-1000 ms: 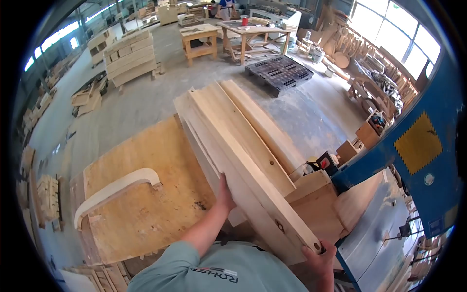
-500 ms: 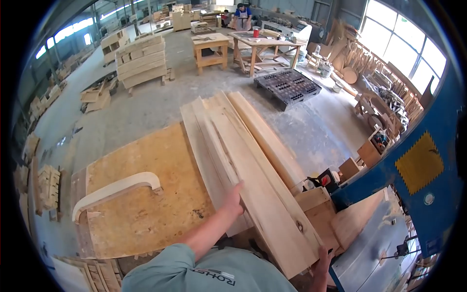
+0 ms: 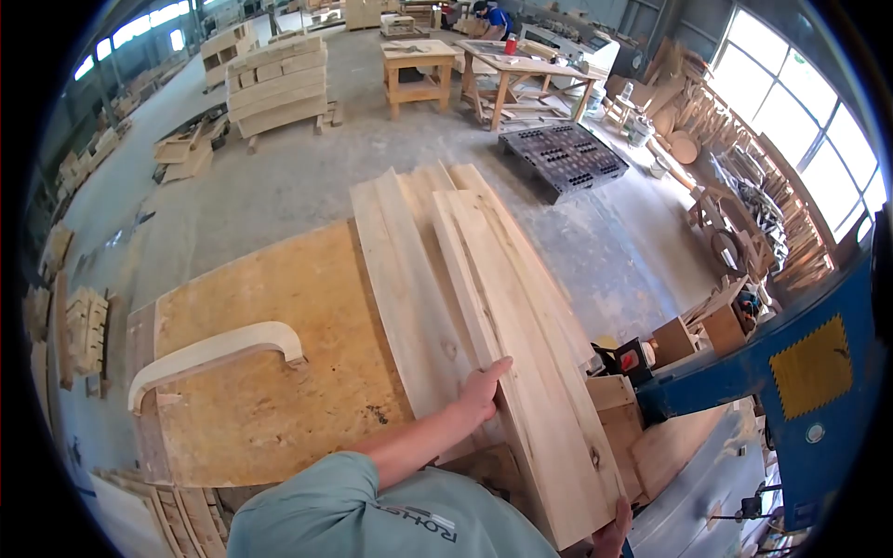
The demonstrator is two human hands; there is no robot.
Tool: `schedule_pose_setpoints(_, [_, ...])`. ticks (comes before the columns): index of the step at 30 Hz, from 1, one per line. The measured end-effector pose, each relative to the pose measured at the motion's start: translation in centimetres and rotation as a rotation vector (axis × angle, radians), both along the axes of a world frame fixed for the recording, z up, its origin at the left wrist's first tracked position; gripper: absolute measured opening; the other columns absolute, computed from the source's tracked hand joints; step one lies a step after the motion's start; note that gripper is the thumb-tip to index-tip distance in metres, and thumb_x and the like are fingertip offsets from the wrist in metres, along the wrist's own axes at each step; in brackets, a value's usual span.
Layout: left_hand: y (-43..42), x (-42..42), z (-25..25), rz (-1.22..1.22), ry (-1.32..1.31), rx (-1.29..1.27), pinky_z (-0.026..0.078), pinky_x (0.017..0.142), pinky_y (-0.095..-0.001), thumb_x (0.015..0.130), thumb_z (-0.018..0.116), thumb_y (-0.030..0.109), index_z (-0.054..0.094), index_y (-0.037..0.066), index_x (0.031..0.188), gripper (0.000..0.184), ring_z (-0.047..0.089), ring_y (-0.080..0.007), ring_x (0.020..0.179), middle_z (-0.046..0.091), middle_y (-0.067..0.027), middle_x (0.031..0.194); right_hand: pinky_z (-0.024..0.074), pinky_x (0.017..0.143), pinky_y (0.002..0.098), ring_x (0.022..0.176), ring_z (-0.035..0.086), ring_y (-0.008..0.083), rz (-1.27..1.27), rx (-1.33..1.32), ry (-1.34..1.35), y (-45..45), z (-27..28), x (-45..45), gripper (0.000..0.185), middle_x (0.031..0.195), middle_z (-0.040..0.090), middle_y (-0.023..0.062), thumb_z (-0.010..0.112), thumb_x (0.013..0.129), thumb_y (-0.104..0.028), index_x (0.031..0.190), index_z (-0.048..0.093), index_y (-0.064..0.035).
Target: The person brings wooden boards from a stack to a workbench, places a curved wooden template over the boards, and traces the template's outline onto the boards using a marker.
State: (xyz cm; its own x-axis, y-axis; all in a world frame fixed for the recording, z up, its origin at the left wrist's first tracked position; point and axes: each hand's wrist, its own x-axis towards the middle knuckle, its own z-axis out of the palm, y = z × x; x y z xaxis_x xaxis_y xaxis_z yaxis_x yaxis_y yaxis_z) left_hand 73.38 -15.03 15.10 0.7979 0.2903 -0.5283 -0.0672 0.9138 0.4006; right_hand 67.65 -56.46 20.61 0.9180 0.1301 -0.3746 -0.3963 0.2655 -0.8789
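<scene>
A long pale plank (image 3: pixel 535 372) with a dark knot near its close end lies at a slant over other boards. My left hand (image 3: pixel 484 389) grips its left edge about midway, thumb on the upper side. At the near right corner my right hand (image 3: pixel 612 532) holds the plank's end, its fingers partly hidden. Under and left of the plank rests a wide board (image 3: pixel 400 279). A curved wooden piece (image 3: pixel 219 352) lies on the yellowish plywood sheet (image 3: pixel 270 418) to the left.
A blue machine (image 3: pixel 791 391) with a yellow patch and a grey metal table (image 3: pixel 688 502) stand at the right. Further off are a black pallet (image 3: pixel 565 156), wooden workbenches (image 3: pixel 419 70), stacked timber (image 3: pixel 277 86) and a bent-over person (image 3: pixel 496 17) in blue.
The held plank has turned face up and shifted right, on top of the other boards. Both my hands have moved with it, still gripping. The view has shifted slightly.
</scene>
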Motion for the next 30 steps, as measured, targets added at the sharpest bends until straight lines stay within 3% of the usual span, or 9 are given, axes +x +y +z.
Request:
schedule_pose_setpoints(5, [1.8, 0.7, -0.4, 0.004, 0.011, -0.014, 0.051, 0.093, -0.0382, 0.087, 0.074, 0.025, 0.057, -0.007, 0.122, 0.05, 0.063, -0.0263, 0.106, 0.065, -0.016, 0.117, 0.0529, 0.092, 0.0396, 0.11, 0.064, 0.0259, 0.033, -0.004, 0.043, 0.4, -3.1, 2.2, 0.061, 0.126, 0.063, 0.0141, 0.056, 0.095, -0.044, 0.135, 0.051, 0.002])
schedule_pose_setpoints(8, [4.0, 1.5, 0.0, -0.044, 0.13, 0.194, 0.052, 0.09, -0.0369, 0.086, 0.073, 0.026, 0.059, -0.005, 0.12, 0.048, 0.065, -0.0251, 0.103, 0.067, -0.0157, 0.113, 0.0499, 0.097, 0.0394, 0.115, 0.061, 0.0261, -0.019, 0.072, 0.182, 4.3, -2.5, 3.3, 0.063, 0.129, 0.061, 0.0125, 0.054, 0.095, -0.048, 0.137, 0.05, -0.0007])
schedule_pose_setpoints(10, [5.8, 2.1, -1.1, -0.207, 0.366, 0.659, 0.052, 0.086, -0.0362, 0.082, 0.072, 0.027, 0.06, -0.005, 0.119, 0.05, 0.065, -0.0236, 0.101, 0.069, -0.0163, 0.108, 0.0491, 0.098, 0.0392, 0.115, 0.061, 0.0259, 0.006, 0.039, 0.182, 5.4, -4.6, 5.0, 0.064, 0.129, 0.062, 0.0118, 0.052, 0.095, -0.049, 0.137, 0.05, -0.0019])
schedule_pose_setpoints(13, [7.2, 1.8, 2.0, -0.269, 0.415, 0.934, 0.051, 0.085, -0.0351, 0.085, 0.069, 0.023, 0.059, -0.004, 0.121, 0.047, 0.063, -0.0209, 0.098, 0.067, -0.0129, 0.108, 0.0495, 0.098, 0.0392, 0.113, 0.062, 0.0252, 0.048, 0.014, 0.161, 8.4, -7.9, 7.6, 0.062, 0.128, 0.062, 0.0122, 0.05, 0.096, -0.049, 0.137, 0.05, -0.0018])
schedule_pose_setpoints(18, [8.0, 1.9, -0.3, -0.209, 0.321, 0.94, 0.051, 0.088, -0.0409, 0.078, 0.073, 0.031, 0.062, -0.005, 0.116, 0.053, 0.065, -0.0302, 0.104, 0.068, -0.0218, 0.109, 0.054, 0.09, 0.036, 0.107, 0.065, 0.023, -0.037, -0.018, 0.056, 15.6, -9.3, 12.1, 0.057, 0.126, 0.062, 0.0115, 0.057, 0.097, -0.041, 0.136, 0.05, -0.0004])
schedule_pose_setpoints(21, [7.8, -0.2, 1.3, -0.189, 0.356, 1.24, 0.05, 0.09, -0.0411, 0.078, 0.073, 0.031, 0.062, -0.005, 0.115, 0.053, 0.063, -0.033, 0.107, 0.066, -0.023, 0.111, 0.0521, 0.074, 0.0326, 0.087, 0.062, 0.0164, -0.027, -0.393, 0.053, 16.6, -5.7, 12.8, 0.047, 0.103, 0.065, 0.0067, 0.066, 0.093, -0.037, 0.122, 0.06, -0.0014])
schedule_pose_setpoints(23, [7.8, -2.3, 3.6, -0.175, 0.358, 1.441, 0.049, 0.091, -0.0412, 0.078, 0.074, 0.031, 0.062, -0.005, 0.116, 0.054, 0.062, -0.0343, 0.108, 0.066, -0.0235, 0.113, 0.0491, 0.068, 0.0311, 0.076, 0.058, 0.0156, 0.052, -1.049, -0.373, 16.4, -3.5, 12.6, 0.038, 0.085, 0.063, 0.0024, 0.07, 0.09, -0.037, 0.107, 0.064, -0.0033])
schedule_pose_setpoints(27, [8.2, -5.8, 2.1, -0.198, 0.388, 1.433, 0.048, 0.095, -0.0443, 0.077, 0.075, 0.03, 0.062, -0.005, 0.117, 0.055, 0.06, -0.0376, 0.111, 0.064, -0.0248, 0.117, 0.0476, 0.064, 0.0292, 0.069, 0.057, 0.0145, 0.264, -1.188, -0.254, 11.2, -8.7, 11.4, 0.033, 0.076, 0.06, -0.0006, 0.072, 0.088, -0.035, 0.097, 0.064, -0.004])
schedule_pose_setpoints(30, [7.9, -9.5, -1.9, -0.253, 0.454, 1.437, 0.047, 0.097, -0.0449, 0.076, 0.075, 0.029, 0.063, -0.003, 0.117, 0.053, 0.058, -0.0386, 0.112, 0.063, -0.0245, 0.118, 0.0469, 0.061, 0.0288, 0.065, 0.055, 0.0123, 0.382, -0.871, 0.043, 13.7, -10.8, 9.1, 0.033, 0.074, 0.058, -0.0014, 0.076, 0.083, -0.03, 0.092, 0.062, -0.0021])
